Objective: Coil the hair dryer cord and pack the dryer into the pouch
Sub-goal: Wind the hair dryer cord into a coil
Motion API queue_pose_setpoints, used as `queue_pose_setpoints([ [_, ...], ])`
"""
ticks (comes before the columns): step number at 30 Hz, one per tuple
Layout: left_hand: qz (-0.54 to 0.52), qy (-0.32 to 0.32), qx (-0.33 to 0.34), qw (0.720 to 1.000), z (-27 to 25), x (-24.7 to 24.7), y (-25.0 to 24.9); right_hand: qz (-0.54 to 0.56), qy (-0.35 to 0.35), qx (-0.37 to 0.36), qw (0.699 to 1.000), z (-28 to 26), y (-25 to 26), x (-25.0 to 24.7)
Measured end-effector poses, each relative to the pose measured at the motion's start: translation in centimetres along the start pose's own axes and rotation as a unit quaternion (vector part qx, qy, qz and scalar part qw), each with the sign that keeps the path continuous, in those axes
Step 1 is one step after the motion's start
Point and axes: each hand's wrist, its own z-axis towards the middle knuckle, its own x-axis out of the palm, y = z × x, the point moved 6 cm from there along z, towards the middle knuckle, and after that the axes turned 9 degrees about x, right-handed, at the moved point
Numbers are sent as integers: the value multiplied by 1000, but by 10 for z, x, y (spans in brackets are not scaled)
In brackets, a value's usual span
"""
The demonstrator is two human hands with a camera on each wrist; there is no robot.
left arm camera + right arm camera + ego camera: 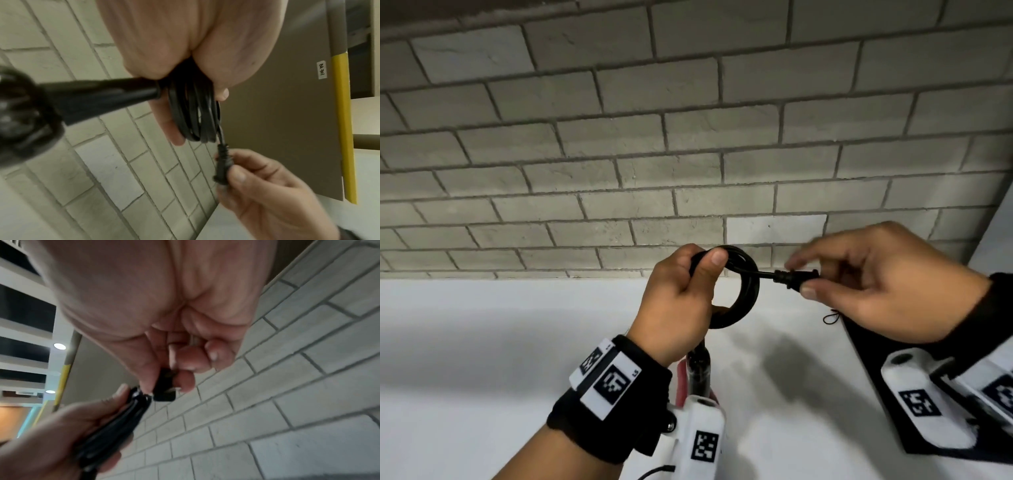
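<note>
**Cord coiled in the left hand, plug pinched in the right**

While I watch the head view, I see the left hand (681, 301) in the lower middle of the frame, raised above the white table (482, 342). Its fingers are curled around the cord (748, 291), which is wound into a round black coil of several loops, and the thumb presses on the top of the coil. In the left wrist view the loops (193, 113) come out between the thumb and the fingers, and the flat strands lie side by side.

To the right of the coil, the right hand (883, 284) pinches the plug (796, 277) between the thumb and the first fingers; the other fingers are loosely bent. A short straight piece of cord joins the plug to the coil. In the right wrist view the plug (164, 386) shows in the middle of the frame, just beside the coil.

Below the left hand, the black dryer (698, 373) hangs from the cord, mostly hidden behind the wrist. The left wrist view shows its handle (98, 99) blurred at the left edge of the frame.

At the lower right of the head view, the black pouch (873, 370) lies flat on the table under the right wrist, with a thin drawstring (831, 318) at its corner. A grey brick wall (688, 120) fills the upper part of the frame.
</note>
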Motion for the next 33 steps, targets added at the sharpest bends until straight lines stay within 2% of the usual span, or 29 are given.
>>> queue_pose_setpoints([
  [4, 15, 11, -10, 1000, 2, 3, 4, -35, 20, 21, 999, 11, -11, 23],
  [7, 68, 5, 1, 998, 1, 10, 1, -80, 29, 25, 996, 14, -8, 41],
  [13, 103, -22, 16, 994, 7, 14, 7, -33, 12, 44, 998, 11, 19, 61],
  [17, 126, -65, 36, 989, 8, 5, 11, -154, -43, 36, 986, 10, 30, 49],
  [19, 139, -95, 27, 985, 10, -8, 18, -199, -36, 30, 979, 5, 34, 50],
  [21, 98, -98, -1, 990, 11, -13, 21, -200, -26, 7, 979, 2, 33, 49],
  [23, 27, -73, -22, 997, 10, -8, 15, -183, -33, -8, 982, 4, 24, 41],
  [26, -73, 10, -52, 996, 8, 4, 6, -130, -67, -34, 989, 9, 11, 29],
  [29, -101, 88, -73, 988, 5, 13, 6, -132, -131, -74, 980, 11, 11, 19],
  [33, -120, 117, -85, 982, -2, 21, 6, -155, -177, -100, 967, 20, 7, 9],
])
